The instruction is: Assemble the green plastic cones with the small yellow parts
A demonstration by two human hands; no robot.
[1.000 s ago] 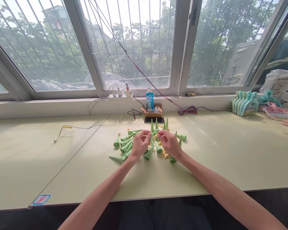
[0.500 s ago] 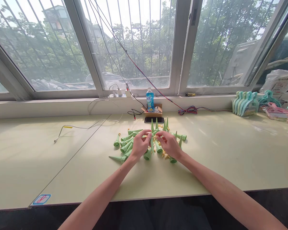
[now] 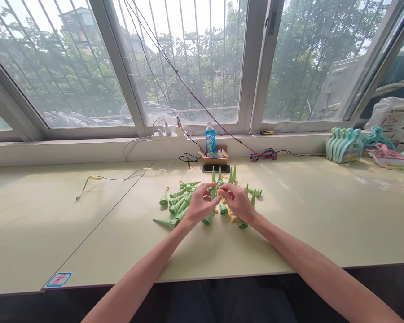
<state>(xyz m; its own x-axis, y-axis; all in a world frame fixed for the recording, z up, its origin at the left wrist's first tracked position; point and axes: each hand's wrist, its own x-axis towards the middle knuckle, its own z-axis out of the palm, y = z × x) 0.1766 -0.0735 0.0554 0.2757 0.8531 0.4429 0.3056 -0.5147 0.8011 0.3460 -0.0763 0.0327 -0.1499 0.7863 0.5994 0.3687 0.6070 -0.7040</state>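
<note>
My left hand (image 3: pixel 201 204) is closed around a green plastic watering spike (image 3: pixel 212 193), its thumb and forefinger reaching past the spike. Close against it, my right hand (image 3: pixel 236 200) has its fingertips pinched at the spike's side. A small yellow piece seems to be between those fingertips, though it is mostly hidden. More green spikes (image 3: pixel 177 205) lie in a pile to the left of and under my hands. Several others stand point up behind them, such as one spike (image 3: pixel 234 173). Small yellow parts (image 3: pixel 233 218) are scattered beneath my right hand.
Behind the pile lie a black phone (image 3: pixel 216 168) and an open cardboard box (image 3: pixel 226 155) with a blue-labelled bottle (image 3: pixel 210 140). A bundled cable (image 3: pixel 264 154) rests by the sill. Pastel plastic goods (image 3: pixel 345 146) stand at the right; a white cable (image 3: pixel 103 178) crosses the left.
My left thumb has stretched right, toward my right fingertips, and the hand has opened a little around the spike. At the right edge, another person's hand has moved mostly out of view.
</note>
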